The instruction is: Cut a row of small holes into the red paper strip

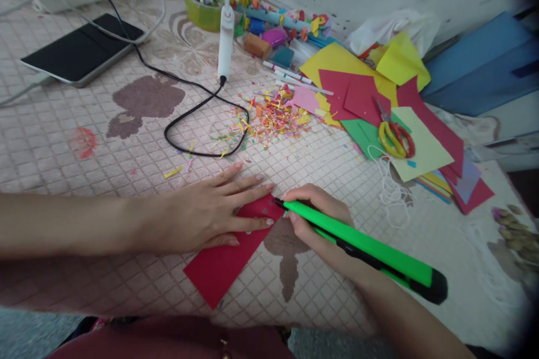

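A strip of red paper (225,272) lies slanted on the patterned tablecloth near the front edge. My left hand (206,210) rests flat across it with the fingers spread, and grips nothing. In my right hand (318,221) is a long green and black tool (362,241), held near its front end. Its dark tip touches or nearly touches the paper's upper right corner. Small grey marks show on the paper between my left fingers. The lower part of the strip is uncovered.
Paper scraps (278,115) lie beyond my hands, beside a looped black cable (166,129) and a white glue gun (226,39). Scissors (396,139) rest on coloured sheets (425,146) at right, near white string (389,190). A dark tablet (84,47) is at back left.
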Available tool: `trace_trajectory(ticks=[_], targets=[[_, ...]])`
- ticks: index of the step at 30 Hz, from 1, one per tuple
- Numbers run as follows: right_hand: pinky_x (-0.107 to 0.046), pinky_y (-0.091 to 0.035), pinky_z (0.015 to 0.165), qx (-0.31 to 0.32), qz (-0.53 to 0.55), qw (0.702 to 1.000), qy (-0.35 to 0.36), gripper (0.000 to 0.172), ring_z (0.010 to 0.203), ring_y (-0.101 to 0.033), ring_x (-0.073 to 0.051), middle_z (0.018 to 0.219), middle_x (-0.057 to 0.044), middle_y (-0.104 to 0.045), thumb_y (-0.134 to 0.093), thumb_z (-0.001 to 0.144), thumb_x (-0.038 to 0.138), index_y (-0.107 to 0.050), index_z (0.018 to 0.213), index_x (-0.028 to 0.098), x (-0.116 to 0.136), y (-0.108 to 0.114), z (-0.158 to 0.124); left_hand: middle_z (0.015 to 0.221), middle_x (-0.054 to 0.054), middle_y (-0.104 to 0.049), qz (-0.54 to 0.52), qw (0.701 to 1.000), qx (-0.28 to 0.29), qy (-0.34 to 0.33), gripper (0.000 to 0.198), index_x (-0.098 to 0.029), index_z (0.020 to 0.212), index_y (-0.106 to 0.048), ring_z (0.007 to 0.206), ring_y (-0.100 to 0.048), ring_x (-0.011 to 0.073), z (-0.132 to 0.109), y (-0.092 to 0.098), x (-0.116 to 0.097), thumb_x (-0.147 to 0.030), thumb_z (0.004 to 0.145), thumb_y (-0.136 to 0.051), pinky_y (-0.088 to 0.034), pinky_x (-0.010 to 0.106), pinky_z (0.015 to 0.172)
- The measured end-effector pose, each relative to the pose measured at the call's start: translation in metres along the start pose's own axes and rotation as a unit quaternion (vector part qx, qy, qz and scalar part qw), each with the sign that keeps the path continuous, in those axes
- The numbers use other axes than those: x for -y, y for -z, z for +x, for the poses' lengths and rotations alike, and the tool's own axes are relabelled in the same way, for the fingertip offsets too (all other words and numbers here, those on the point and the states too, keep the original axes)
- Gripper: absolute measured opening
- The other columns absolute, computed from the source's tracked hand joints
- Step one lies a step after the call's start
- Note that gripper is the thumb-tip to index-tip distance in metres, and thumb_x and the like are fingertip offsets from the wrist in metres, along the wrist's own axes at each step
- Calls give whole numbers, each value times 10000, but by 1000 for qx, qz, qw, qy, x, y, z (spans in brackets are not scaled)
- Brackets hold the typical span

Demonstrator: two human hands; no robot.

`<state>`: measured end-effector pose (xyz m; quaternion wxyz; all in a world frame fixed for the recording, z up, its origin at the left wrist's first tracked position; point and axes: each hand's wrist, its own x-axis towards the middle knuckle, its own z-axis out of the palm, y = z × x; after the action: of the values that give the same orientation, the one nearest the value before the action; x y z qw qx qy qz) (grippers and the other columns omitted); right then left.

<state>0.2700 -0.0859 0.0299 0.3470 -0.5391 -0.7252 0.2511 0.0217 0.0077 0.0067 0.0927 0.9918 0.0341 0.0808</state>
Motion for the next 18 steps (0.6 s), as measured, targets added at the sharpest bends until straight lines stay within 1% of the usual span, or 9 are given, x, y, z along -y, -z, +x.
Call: trace_trajectory(ticks=[2,4,8,10,14,16,18], targets=[[-282,-547,690,-2,-7,1000,1,227,764,-684,-150,874,4,-719,-586,856,92,-664,1007,243,1,0,0,1661,147,-362,4,1000,-3,9,453,-313,1445,-577,1531,-375,330,0,-1,-4,-413,1007,-635,-260,597,1260],[-287,-553,701,0,-11,1000,0,229,776,-687,-155,883,1,-721,-585,863,94,-663,1016,245,1,-1,0,1657,145,-375,3,1000,-12,26,479,-302,1437,-587,1518,-394,345,0,-4,-12,-429,982,-669,-266,594,1259],[-300,-561,729,-5,-4,1000,3,207,795,-685,-162,897,-5,-720,-588,882,120,-662,1029,245,-2,-2,-1,1641,211,-374,-2,997,-37,66,616,-246,1489,-547,1487,-416,425,3,-10,-26,-481,944,-712,-287,638,1229],[-300,-563,738,-3,-4,1000,7,214,808,-687,-162,904,-4,-722,-594,879,115,-659,1034,248,-3,-2,0,1629,229,-385,-11,997,-33,64,622,-237,1495,-540,1491,-403,440,4,-10,-27,-489,950,-701,-290,661,1215],[-280,-563,702,-6,-11,1000,23,218,770,-694,-148,883,-3,-721,-584,870,94,-658,1013,242,-4,-2,1,1616,233,-405,-30,999,-11,31,565,-235,1479,-550,1509,-393,397,4,-2,-19,-450,973,-680,-279,651,1224],[-271,-564,687,-11,-16,999,30,215,754,-699,-143,872,-5,-721,-573,868,87,-659,999,235,-4,-2,2,1611,227,-416,-23,999,-10,24,571,-238,1480,-545,1510,-400,375,4,-1,-16,-448,969,-686,-263,631,1240],[-269,-568,695,-17,-21,999,33,216,766,-703,-144,868,-6,-722,-572,862,80,-659,989,232,-3,-3,3,1600,230,-432,-13,1000,-9,22,601,-235,1498,-523,1506,-410,362,4,-1,-15,-457,965,-690,-274,601,1245]])
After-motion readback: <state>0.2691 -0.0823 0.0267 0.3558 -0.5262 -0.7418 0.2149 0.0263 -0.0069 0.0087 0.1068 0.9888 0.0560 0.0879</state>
